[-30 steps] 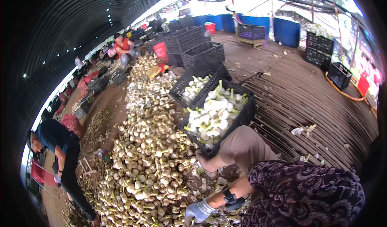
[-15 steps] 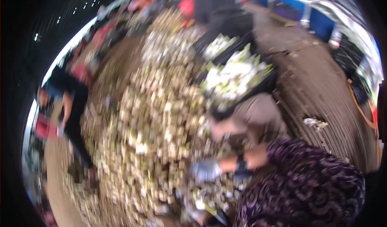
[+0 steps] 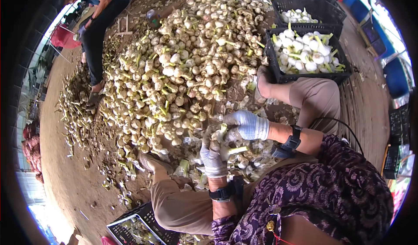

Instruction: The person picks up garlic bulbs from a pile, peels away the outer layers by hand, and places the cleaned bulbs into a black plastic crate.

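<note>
My left hand, in a striped, soiled work glove, is closed around a garlic bulb in front of my body. My right hand, gloved the same way, comes in from the right with its fingers bent onto that bulb; their tips are partly hidden. Just below the hands, a pale green garlic stem sticks out to the right. Torn white skins lie under and around my hands. Beyond them spreads a large heap of dirty garlic bulbs with short stems.
A black crate of cleaner white garlic stands beyond my right knee, another crate behind it. Near my left leg is a black crate holding scraps. Across the heap at left sits another person. A jar stands by the heap.
The view has swung and steadied from a blur, so the heap and crates sit elsewhere in the picture. Both hands now meet at a garlic bulb; earlier their grip was smeared.
</note>
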